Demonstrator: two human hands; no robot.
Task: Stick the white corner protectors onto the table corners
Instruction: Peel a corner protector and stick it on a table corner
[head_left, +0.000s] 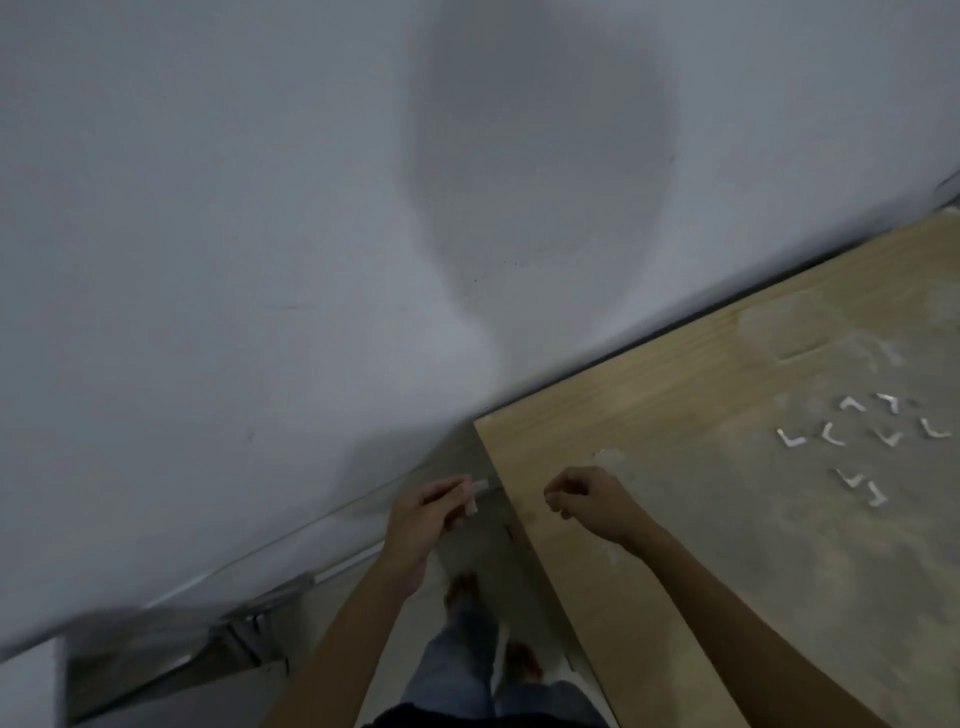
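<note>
The left hand (423, 512) pinches a white corner protector (475, 496) at its fingertips, off the worktop's (675, 519) left edge. The target corner (480, 423) lies just beyond and slightly right of that hand, so the left hand is the nearer one. The right hand (587, 499) hovers over the worktop with fingers curled together; whether it holds anything, I cannot tell. Spare protectors (860, 441) lie scattered well to the right.
</note>
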